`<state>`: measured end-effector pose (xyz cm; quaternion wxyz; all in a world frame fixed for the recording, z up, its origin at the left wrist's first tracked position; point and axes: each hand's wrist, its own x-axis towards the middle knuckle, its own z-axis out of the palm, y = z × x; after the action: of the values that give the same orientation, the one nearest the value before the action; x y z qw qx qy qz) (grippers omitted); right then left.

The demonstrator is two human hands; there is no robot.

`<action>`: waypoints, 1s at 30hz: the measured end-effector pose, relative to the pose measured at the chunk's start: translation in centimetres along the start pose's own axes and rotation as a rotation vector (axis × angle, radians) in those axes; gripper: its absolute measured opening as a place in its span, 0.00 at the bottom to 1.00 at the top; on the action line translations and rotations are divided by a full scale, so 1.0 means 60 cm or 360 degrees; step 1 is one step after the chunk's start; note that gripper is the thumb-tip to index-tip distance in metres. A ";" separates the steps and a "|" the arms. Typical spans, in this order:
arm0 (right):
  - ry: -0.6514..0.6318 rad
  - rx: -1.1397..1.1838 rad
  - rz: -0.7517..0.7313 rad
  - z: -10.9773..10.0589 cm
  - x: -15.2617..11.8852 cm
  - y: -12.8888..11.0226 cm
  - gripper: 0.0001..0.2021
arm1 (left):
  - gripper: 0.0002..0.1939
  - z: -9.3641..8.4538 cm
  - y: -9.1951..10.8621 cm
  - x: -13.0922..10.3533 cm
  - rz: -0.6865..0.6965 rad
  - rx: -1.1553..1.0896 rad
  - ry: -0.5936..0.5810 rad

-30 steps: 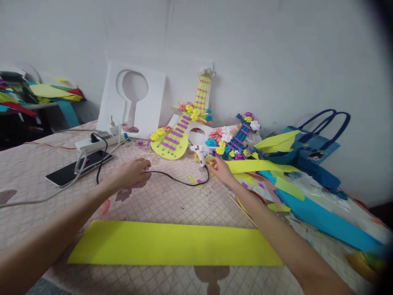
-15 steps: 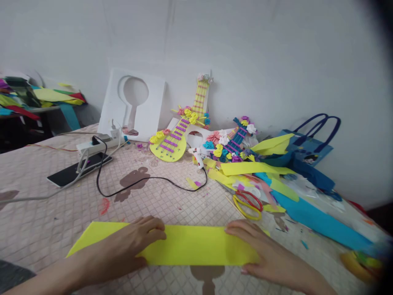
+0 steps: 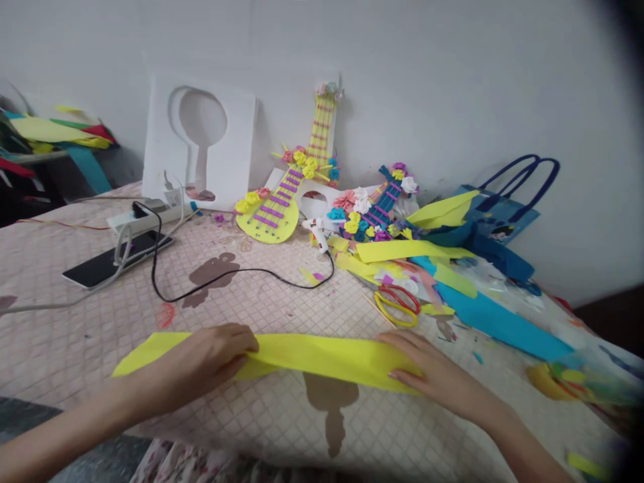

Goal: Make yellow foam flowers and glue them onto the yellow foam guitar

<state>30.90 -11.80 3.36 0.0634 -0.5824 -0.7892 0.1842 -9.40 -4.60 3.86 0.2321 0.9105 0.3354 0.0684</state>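
Observation:
A long yellow strip of crepe paper [image 3: 316, 355] stretches across the front of the table, between my hands. My left hand [image 3: 219, 352] is closed on it left of its middle, where the layers are bent and a lower edge sticks out below. Over the right end, my right hand [image 3: 420, 362] grips the paper with fingers on top and thumb at the lower edge. The far right tip of the strip is hidden under that hand. Red- and yellow-handled scissors [image 3: 397, 308] lie just beyond my right hand.
A glue gun [image 3: 318, 235] with a black cord, a power strip [image 3: 145, 218] and a phone [image 3: 115, 258] lie farther back. Decorated paper instruments [image 3: 272, 215] lean by the wall near a white foam board [image 3: 236, 147]. Blue and yellow paper scraps [image 3: 493, 322] and a blue bag [image 3: 508, 228] fill the right.
The strip, flat before, is now bent and narrower between my hands, with its right part lifted or folded over. The camera view has tilted downward a little.

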 end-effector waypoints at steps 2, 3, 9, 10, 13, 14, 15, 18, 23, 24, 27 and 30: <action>0.0036 -0.0001 0.0031 -0.012 -0.005 -0.003 0.25 | 0.11 -0.011 -0.005 0.009 -0.0066 0.0045 0.0039; 0.0050 0.0010 0.0037 -0.020 -0.006 -0.004 0.25 | 0.11 -0.018 -0.007 0.016 -0.0101 0.0061 0.0047; 0.0034 0.0110 0.0033 -0.055 0.002 0.006 0.25 | 0.13 -0.056 -0.033 0.070 -0.0226 0.0049 0.0035; 0.0059 0.0082 0.0065 -0.058 0.006 0.010 0.25 | 0.13 -0.060 -0.040 0.079 -0.0220 0.0069 0.0055; 0.0201 0.0013 0.0156 -0.059 0.020 0.026 0.20 | 0.14 -0.065 -0.061 0.103 -0.0248 0.0226 0.0118; 0.0245 0.0029 0.0175 -0.057 0.025 0.033 0.17 | 0.14 -0.065 -0.065 0.108 -0.0256 0.0298 0.0151; 0.0282 0.0063 0.0186 -0.054 0.030 0.039 0.15 | 0.14 -0.063 -0.068 0.113 -0.0249 0.0365 0.0204; 0.0454 0.0122 0.0196 -0.042 0.044 0.055 0.13 | 0.15 -0.052 -0.065 0.117 -0.0157 0.0511 0.0482; 0.0788 0.0049 0.0147 -0.027 0.048 0.050 0.12 | 0.13 -0.017 -0.033 0.090 0.0104 0.0317 0.0481; 0.0776 0.0039 0.0121 -0.024 0.046 0.044 0.12 | 0.12 -0.009 -0.027 0.081 0.0165 0.0250 0.0351; 0.0582 -0.0020 -0.0042 -0.010 0.039 0.020 0.12 | 0.14 0.019 -0.013 0.052 0.0267 0.0115 0.0038; 0.0338 -0.0068 -0.0218 0.013 0.041 0.001 0.16 | 0.16 0.042 -0.004 0.036 0.0290 0.0150 0.0009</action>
<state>29.97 -9.65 2.36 0.1465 -0.5446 -0.8197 0.1001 -7.20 -4.01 1.48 0.1809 0.9469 0.2547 0.0760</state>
